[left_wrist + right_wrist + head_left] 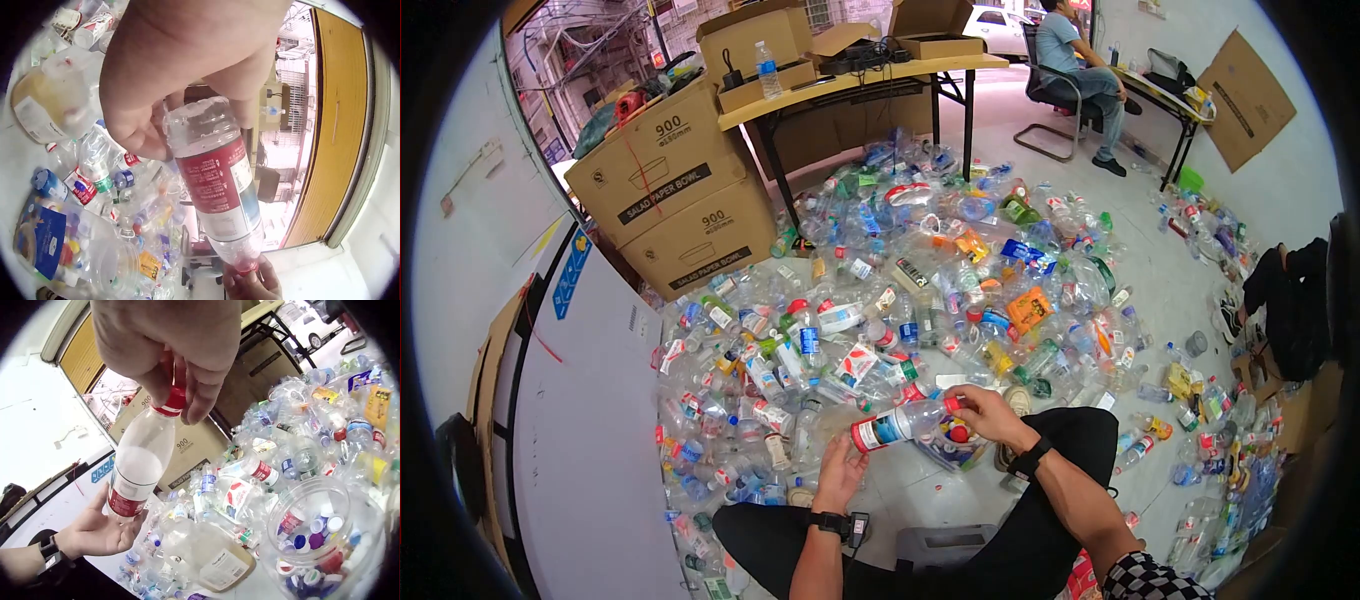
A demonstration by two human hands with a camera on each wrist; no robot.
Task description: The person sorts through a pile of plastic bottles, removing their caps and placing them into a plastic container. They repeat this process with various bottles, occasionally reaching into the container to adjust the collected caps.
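Observation:
A clear plastic bottle (912,420) with a red, white and blue label is held tilted between both hands, over the person's lap. My left hand (840,474) grips its base, with fingers and thumb around the bottom end. At the neck, my right hand (992,414) pinches the red cap (170,402) between thumb and fingers. Just beyond the hands stands a wide clear jar (369,515) with several loose coloured bottle caps inside. Beside that jar is a translucent jug (219,565) with a white label and a yellowish bottom.
A large heap of plastic bottles (820,315) covers the floor ahead, and more lie at the right. Two stacked cardboard boxes (710,215) and a table (900,70) stand behind it. A seated person (1075,70) is at the back right. A grey plastic object (945,543) sits between the legs.

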